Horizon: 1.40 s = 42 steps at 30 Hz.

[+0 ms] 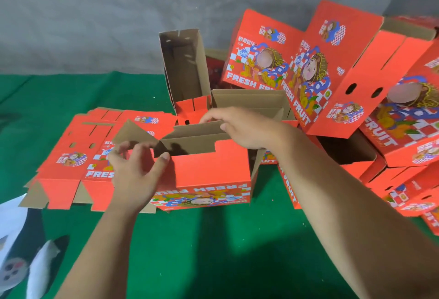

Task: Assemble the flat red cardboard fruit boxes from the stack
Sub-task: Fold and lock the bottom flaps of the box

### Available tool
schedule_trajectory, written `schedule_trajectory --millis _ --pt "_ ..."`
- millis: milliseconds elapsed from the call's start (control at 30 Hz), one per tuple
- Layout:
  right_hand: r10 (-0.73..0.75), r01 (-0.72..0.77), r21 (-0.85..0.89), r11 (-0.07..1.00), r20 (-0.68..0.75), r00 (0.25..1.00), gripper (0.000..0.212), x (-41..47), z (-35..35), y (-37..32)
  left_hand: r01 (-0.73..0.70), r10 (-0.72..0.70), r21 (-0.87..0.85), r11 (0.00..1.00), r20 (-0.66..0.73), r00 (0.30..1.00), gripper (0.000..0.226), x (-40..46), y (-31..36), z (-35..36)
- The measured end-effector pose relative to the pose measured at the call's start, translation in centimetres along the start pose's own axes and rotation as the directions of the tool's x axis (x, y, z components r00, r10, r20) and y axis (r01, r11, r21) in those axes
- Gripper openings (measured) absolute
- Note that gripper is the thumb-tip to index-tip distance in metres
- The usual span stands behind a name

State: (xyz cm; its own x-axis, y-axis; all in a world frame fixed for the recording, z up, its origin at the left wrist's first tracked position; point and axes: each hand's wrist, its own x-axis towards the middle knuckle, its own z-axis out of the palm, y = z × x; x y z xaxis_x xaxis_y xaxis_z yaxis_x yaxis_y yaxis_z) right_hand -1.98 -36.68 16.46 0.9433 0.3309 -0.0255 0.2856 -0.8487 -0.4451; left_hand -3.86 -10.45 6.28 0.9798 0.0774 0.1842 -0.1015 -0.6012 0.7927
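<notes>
Red-printed brown corrugated cardboard box [209, 170] on matt green cloth [213, 251].

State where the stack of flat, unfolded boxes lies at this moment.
In the head view, the flat stack lies on the green cloth, left of the half-built box, partly behind the left hand.

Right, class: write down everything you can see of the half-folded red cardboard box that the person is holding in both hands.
The half-folded red cardboard box stands on the green cloth-covered table, open end up, showing its plain brown inside. Its printed front, reading FRESH FRUIT with a cartoon figure, appears upside down to the camera. A brown flap juts up at the left. The left hand grips the near left corner; the right hand pinches the far top edge. The box overlaps the stack of flat red boxes on its left.
</notes>
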Motion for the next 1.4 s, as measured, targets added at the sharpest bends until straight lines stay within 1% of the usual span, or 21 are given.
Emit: schedule_trajectory --millis 67,133,200,300,333,400,500,533,600,667,733,800,900,967,1000,1067,1133,1233,1300,1333,1400 --pt "0.022 -0.021 0.047 0.999 -0.022 1.0 0.045 -0.1 -0.3 1.0 -0.012 0.011 0.019 1.0 0.033 0.999 0.067 0.2 0.3 -0.3" --pt "0.042 -0.034 0.125 0.992 -0.069 0.997 0.04 -0.3 -1.3 2.0 0.057 -0.06 0.043 0.997 0.053 0.997 0.076 0.6 0.5 -0.8" --pt "0.024 -0.013 0.116 0.993 -0.093 0.995 0.039 -0.4 -2.0 2.7 0.074 -0.075 0.039 0.997 0.022 0.997 0.072 0.7 0.8 -1.1" --pt "0.072 -0.07 0.023 0.997 -0.088 0.994 0.038 0.1 -0.8 2.9 -0.007 0.017 0.152 0.988 -0.063 0.998 0.055 0.0 1.7 -0.1" --pt "0.1 -0.102 -0.017 0.995 -0.109 0.989 0.041 0.2 0.0 2.8 -0.022 0.039 0.199 0.98 -0.086 0.996 0.059 -0.5 2.1 0.5" --pt "0.126 -0.139 -0.063 0.988 -0.178 0.976 0.05 0.3 1.6 2.4 -0.029 0.066 0.287 0.958 -0.121 0.99 0.078 -1.5 2.6 2.0" --pt "0.088 -0.201 -0.265 0.943 -0.384 0.919 0.061 0.2 3.1 0.9 -0.016 0.097 0.402 0.915 -0.181 0.979 0.097 -2.4 2.6 3.6" --pt "0.054 -0.219 -0.317 0.923 -0.456 0.889 0.057 -0.1 3.5 -0.1 0.014 0.08 0.44 0.898 -0.193 0.978 0.099 -2.6 2.5 4.0" --pt "-0.014 -0.205 -0.359 0.911 -0.523 0.852 0.044 -1.2 5.3 -2.3 0.053 0.056 0.502 0.863 -0.201 0.978 0.099 -2.8 2.4 4.5" --pt "-0.024 -0.175 -0.381 0.908 -0.464 0.885 0.041 -3.1 8.2 -3.9 0.054 0.052 0.517 0.854 -0.188 0.981 0.098 -2.7 2.5 4.7" --pt "0.119 -0.208 -0.321 0.924 -0.276 0.954 0.057 -4.6 10.9 -4.4 0.051 0.051 0.504 0.862 -0.187 0.981 0.097 -2.5 2.5 4.7" --pt "0.259 -0.287 -0.239 0.928 -0.144 0.955 0.072 -5.5 12.8 -3.7 0.022 0.078 0.482 0.876 -0.185 0.98 0.089 -2.8 2.4 4.4" --pt "0.319 -0.352 -0.164 0.922 -0.195 0.927 0.085 -5.4 13.4 -2.1 -0.077 0.189 0.431 0.899 -0.223 0.956 0.061 -3.0 1.5 3.2" --pt "0.361 -0.398 -0.175 0.9 -0.212 0.908 0.102 -5.0 12.8 -0.7 -0.111 0.238 0.402 0.909 -0.283 0.929 0.051 -2.9 0.6 2.2" --pt "0.39 -0.425 -0.185 0.886 -0.198 0.899 0.115 -4.9 12.4 0.0 -0.148 0.248 0.327 0.933 -0.29 0.924 0.057 -3.0 0.2 1.9" --pt "0.44 -0.455 -0.133 0.88 -0.13 0.889 0.133 -5.0 11.6 1.5 -0.215 0.232 0.09 0.972 -0.295 0.927 0.073 -3.5 -0.1 1.5" --pt "0.453 -0.457 -0.052 0.888 -0.071 0.888 0.134 -5.1 11.4 2.5 -0.249 0.228 -0.057 0.967 -0.252 0.941 0.078 -4.1 0.1 1.6" --pt "0.452 -0.453 -0.022 0.891 -0.043 0.891 0.123 -5.4 11.9 2.7 -0.35 0.349 -0.108 0.93 -0.035 0.937 0.076 -4.3 0.5 2.0" --pt "0.429 -0.43 -0.046 0.901 -0.046 0.902 0.112 -5.5 12.1 2.5 -0.465 0.46 0.019 0.885 0.116 0.88 0.062 -3.7 0.3 2.0" --pt "0.406 -0.41 -0.055 0.91 -0.067 0.911 0.105 -5.6 12.0 2.3 -0.488 0.467 0.098 0.867 0.175 0.866 0.053 -3.3 0.3 1.9" --pt "0.328 -0.342 -0.035 0.939 -0.205 0.922 0.084 -6.4 11.9 1.7 -0.458 0.396 0.242 0.856 0.262 0.88 0.053 -2.5 0.9 1.9"
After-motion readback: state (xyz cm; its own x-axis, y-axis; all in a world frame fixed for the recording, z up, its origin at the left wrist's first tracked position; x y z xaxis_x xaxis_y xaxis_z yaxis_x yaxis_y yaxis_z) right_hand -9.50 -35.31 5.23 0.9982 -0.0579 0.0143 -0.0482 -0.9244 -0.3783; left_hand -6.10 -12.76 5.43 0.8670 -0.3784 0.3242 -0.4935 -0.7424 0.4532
